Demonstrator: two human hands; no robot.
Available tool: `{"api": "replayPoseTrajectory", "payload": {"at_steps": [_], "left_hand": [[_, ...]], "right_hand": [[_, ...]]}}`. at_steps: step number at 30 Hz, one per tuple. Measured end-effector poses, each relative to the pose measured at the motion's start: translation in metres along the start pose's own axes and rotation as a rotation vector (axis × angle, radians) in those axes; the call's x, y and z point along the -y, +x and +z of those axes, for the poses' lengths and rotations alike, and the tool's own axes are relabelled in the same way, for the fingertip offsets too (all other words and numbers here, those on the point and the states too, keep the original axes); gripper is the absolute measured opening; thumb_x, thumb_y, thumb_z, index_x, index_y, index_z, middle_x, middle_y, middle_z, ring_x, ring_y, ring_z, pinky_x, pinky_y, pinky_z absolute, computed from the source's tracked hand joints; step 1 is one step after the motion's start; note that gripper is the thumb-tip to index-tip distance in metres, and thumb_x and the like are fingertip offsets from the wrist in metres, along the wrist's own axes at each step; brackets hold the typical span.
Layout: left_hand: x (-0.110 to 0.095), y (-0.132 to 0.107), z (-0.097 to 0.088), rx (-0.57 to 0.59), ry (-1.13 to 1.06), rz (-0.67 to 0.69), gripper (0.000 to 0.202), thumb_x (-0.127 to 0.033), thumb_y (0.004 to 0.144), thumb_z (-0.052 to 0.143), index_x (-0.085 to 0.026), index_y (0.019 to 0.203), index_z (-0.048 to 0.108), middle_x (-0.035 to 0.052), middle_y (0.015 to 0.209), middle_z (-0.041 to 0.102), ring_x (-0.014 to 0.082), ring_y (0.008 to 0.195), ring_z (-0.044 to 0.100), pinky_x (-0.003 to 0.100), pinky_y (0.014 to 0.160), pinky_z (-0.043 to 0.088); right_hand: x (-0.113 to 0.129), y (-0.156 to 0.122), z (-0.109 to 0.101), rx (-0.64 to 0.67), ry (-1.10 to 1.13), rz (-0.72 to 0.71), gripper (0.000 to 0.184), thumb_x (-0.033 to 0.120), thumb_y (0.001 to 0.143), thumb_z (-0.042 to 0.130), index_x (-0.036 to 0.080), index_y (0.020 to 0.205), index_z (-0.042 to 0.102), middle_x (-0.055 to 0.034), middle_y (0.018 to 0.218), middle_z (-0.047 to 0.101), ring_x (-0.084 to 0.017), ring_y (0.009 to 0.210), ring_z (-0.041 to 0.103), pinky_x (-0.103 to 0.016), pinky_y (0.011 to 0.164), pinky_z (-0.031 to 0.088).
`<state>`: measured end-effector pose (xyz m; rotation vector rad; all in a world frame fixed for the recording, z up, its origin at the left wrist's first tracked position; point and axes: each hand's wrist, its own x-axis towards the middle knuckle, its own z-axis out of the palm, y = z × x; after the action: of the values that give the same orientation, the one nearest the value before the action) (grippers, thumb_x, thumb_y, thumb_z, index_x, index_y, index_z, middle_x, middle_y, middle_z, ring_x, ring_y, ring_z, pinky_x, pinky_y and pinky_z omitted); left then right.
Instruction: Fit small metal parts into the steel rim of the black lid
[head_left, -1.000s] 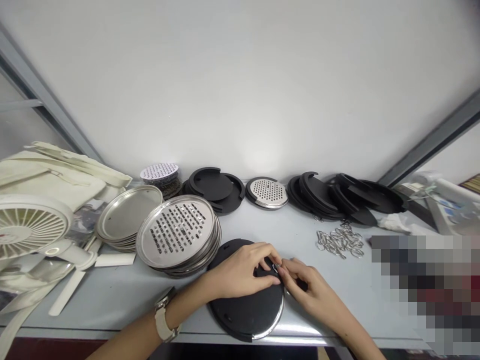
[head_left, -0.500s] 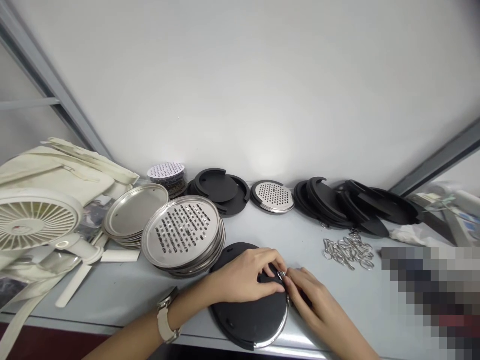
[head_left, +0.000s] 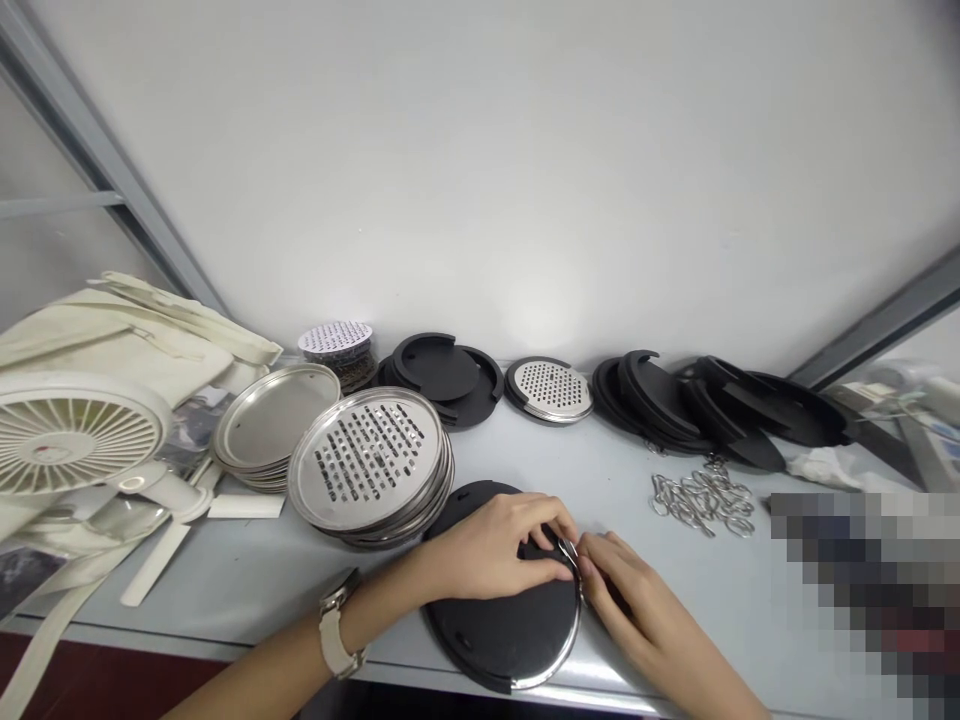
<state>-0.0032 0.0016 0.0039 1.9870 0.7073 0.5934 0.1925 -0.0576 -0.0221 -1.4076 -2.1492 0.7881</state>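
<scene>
A black round disc [head_left: 510, 640], with a shiny metal rim along its right side, lies on the table near the front edge. Across its top rests my left hand [head_left: 499, 550], fingers and thumb curled and bearing on the disc by its right edge. A small metal wire loop [head_left: 568, 550] shows between the two hands at that edge. My right hand [head_left: 626, 595] pinches this loop with thumb and forefinger, its other fingers folded. The fingertips partly cover the loop, so how it sits on the disc cannot be made out.
Left of the disc stand stacks of perforated metal grater plates [head_left: 367, 460] and plain metal plates [head_left: 276, 418]. Black round holders [head_left: 660, 400] line the wall. Loose wire loops [head_left: 705, 500] lie to the right. A white fan [head_left: 75, 435] and cream bag [head_left: 112, 340] occupy the left.
The camera view has shifted slightly. Both hands stay at the disc's right edge, and a little more of the wire loop shows between their fingertips.
</scene>
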Motion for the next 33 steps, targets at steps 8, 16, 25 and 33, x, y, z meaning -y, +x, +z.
{"api": "replayPoseTrajectory", "payload": {"at_steps": [8,16,25,33], "left_hand": [[-0.0003,-0.0002,-0.0008,0.012,-0.02,0.045,0.022,-0.014,0.077,0.069,-0.018,0.096,0.06,0.0011,0.099,0.062,0.0099,0.081,0.059,0.019,0.075,0.049],[-0.0012,-0.0002,-0.0007,0.009,-0.02,0.034,0.022,-0.016,0.077,0.069,-0.019,0.098,0.062,0.002,0.1,0.064,0.0114,0.082,0.061,0.021,0.076,0.05],[-0.0019,0.0,-0.0015,0.017,-0.015,0.018,0.023,-0.015,0.077,0.069,-0.019,0.098,0.062,0.001,0.099,0.066,0.0114,0.082,0.062,0.02,0.076,0.05],[0.001,-0.0007,-0.0002,0.017,-0.002,0.015,0.024,-0.017,0.077,0.07,-0.02,0.099,0.061,0.0006,0.1,0.066,0.0114,0.082,0.062,0.019,0.075,0.05]], "right_hand": [[-0.0004,0.002,-0.0006,0.028,0.018,0.008,0.03,0.028,0.102,0.028,0.022,0.077,0.042,-0.0008,0.075,0.052,-0.019,0.073,0.05,-0.033,0.069,0.04],[0.0001,0.0014,-0.0007,0.045,0.038,-0.01,0.029,0.027,0.102,0.028,0.023,0.079,0.045,-0.0011,0.077,0.053,-0.02,0.075,0.049,-0.034,0.071,0.04],[-0.0018,0.001,0.0002,0.055,0.03,0.005,0.031,0.029,0.102,0.03,0.022,0.076,0.044,-0.0011,0.074,0.053,-0.019,0.074,0.048,-0.033,0.068,0.039],[-0.0012,0.002,-0.0007,0.062,0.024,0.029,0.036,0.033,0.103,0.029,0.021,0.072,0.044,-0.0004,0.071,0.052,-0.018,0.073,0.049,-0.032,0.07,0.039]]}}
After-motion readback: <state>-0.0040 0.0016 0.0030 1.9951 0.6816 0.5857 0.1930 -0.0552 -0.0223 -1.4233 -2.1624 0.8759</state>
